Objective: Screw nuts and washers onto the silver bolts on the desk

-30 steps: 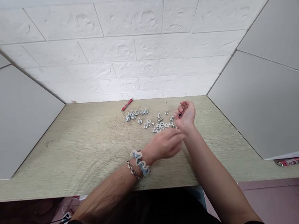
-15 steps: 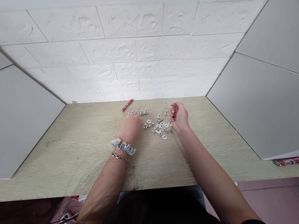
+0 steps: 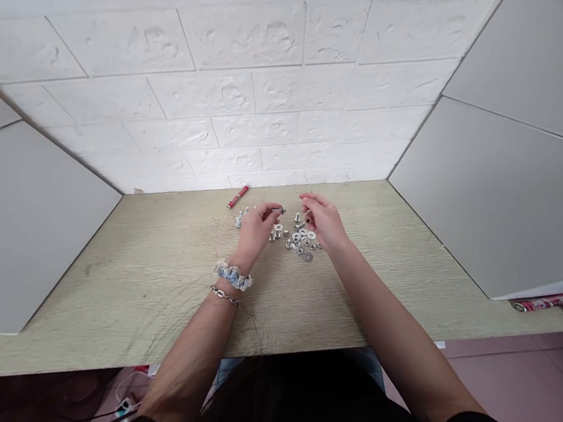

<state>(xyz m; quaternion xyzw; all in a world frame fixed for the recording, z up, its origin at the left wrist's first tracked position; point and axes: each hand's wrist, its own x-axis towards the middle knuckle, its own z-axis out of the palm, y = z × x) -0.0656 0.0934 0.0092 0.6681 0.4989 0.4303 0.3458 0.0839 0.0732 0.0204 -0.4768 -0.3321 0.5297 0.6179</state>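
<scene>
- The left hand (image 3: 256, 230) is raised just above the table (image 3: 168, 276), its fingertips pinched narrowly on a small silver bolt (image 3: 277, 209) that points toward the right hand.
- The right hand (image 3: 323, 220) is curled close opposite; its fingers are drawn together, but whether they hold anything cannot be told.
- Between and beneath both hands lies a scatter of silver bolts and washers (image 3: 302, 241), with one washer (image 3: 308, 257) lying apart at the near edge.
- A further small cluster of bolts (image 3: 241, 218) sits just behind the left hand.
- A red pen (image 3: 238, 197) lies near the brick wall (image 3: 250, 107), beyond the hardware.
- The left wrist wears a blue scrunchie (image 3: 232, 275) and a chain bracelet (image 3: 225, 295).
</scene>
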